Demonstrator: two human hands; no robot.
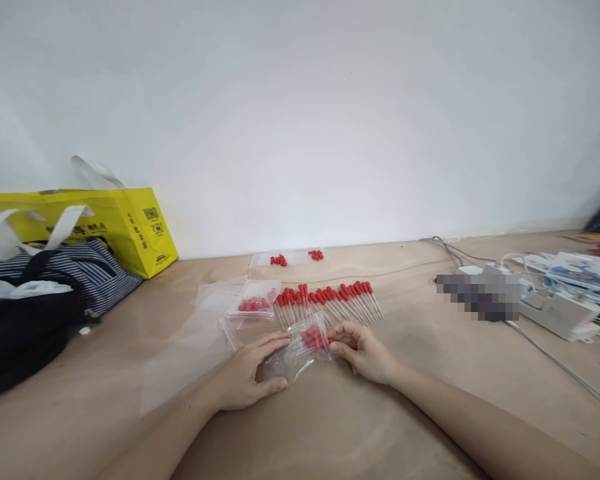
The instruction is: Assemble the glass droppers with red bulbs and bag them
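Observation:
A clear zip bag (285, 363) lies on the table before me, with several droppers inside whose red rubber bulbs (314, 337) bunch at its right end. Across the bag's left side rests my left hand (247, 373), thumb and fingers closed about its edges. At the opposite end, the fingertips of my right hand (357, 350) pinch a red bulb at the bag's mouth; the rest of that dropper is hidden in the bag. Just beyond my hands, a row of red-bulbed droppers (347, 303) lies side by side on the table.
Left of the row is a small bag of red bulbs (254, 305) on flat plastic bags (210, 300). Another bag with red bulbs (295, 257) lies near the wall. A yellow bag (150, 233) stands left; a power strip (560, 313) and cables lie right.

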